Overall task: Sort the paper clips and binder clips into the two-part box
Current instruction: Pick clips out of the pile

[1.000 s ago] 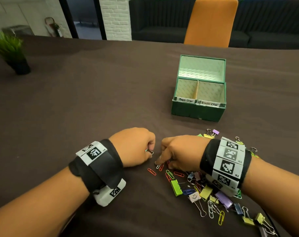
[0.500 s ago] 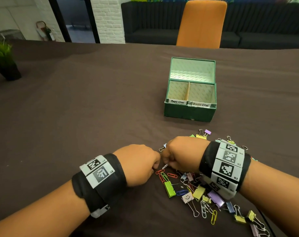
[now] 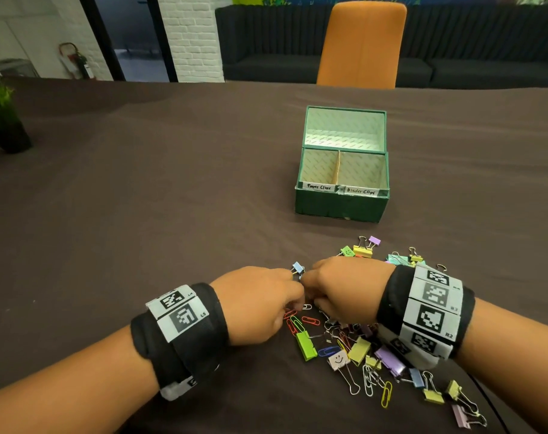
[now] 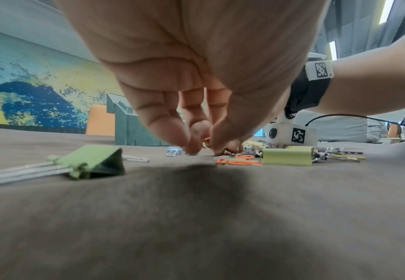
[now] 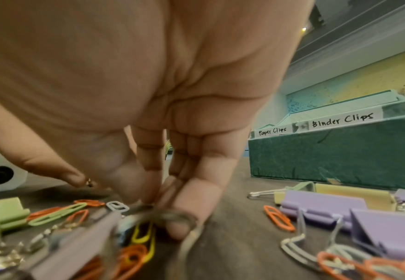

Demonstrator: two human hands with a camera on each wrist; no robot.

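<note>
Orange paper clips at lower centre are being gathered; left hand and right hand are curled, pinching; contents cannot be told. Transfer to the green two-part box, upper centre, is required next.

1. My head camera looks forward and down over the table, taking in both wrists, the clip pile and the green box beyond.
2. My left wrist camera sits almost on the cloth, facing along the left hand toward the box.
3. My right wrist camera is equally low, close behind the right hand.
4. All three share the pile and box.
</note>
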